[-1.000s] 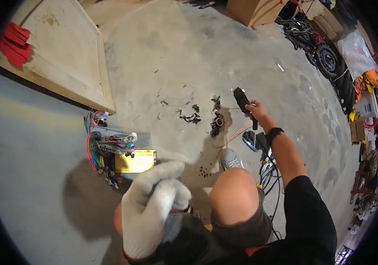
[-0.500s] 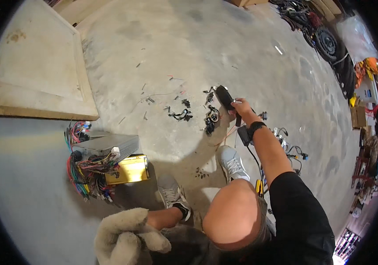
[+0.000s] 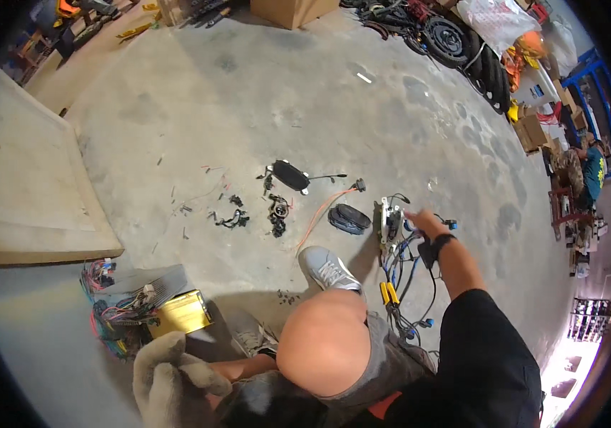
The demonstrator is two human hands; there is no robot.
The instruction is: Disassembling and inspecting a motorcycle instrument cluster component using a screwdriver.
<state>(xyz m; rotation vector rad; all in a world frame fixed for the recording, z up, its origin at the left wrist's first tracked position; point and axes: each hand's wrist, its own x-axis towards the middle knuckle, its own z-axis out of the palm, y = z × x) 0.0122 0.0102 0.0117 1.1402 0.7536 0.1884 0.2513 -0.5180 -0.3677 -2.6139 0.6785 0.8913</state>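
Note:
My gloved left hand (image 3: 171,378) is curled low by my bare knee; I cannot see inside it. My right hand (image 3: 421,222) is at a pale wired assembly (image 3: 389,221), fingers seemingly closed on its right side, partly hidden. Beside it lie a black bagged bundle (image 3: 348,218) and yellow-handled pliers (image 3: 389,294). Farther forward, a black oval device (image 3: 289,173) with a cable rests on the floor near small black parts (image 3: 277,217) and an orange wire (image 3: 319,216). At lower left, a gold metal box (image 3: 180,312) sits by grey housings with tangled leads (image 3: 123,307).
A pale panel (image 3: 27,178) stands at left. A cardboard carton (image 3: 294,11) is at the top. Tyres (image 3: 448,43), bags and boxes (image 3: 530,132) line the right side, where another person (image 3: 592,175) in a green shirt is visible. My shoe (image 3: 327,267) is below the parts.
The black device has left my right hand and lies on the floor. That hand has moved down and right to the wired assembly. My view has shifted, showing more of the right side.

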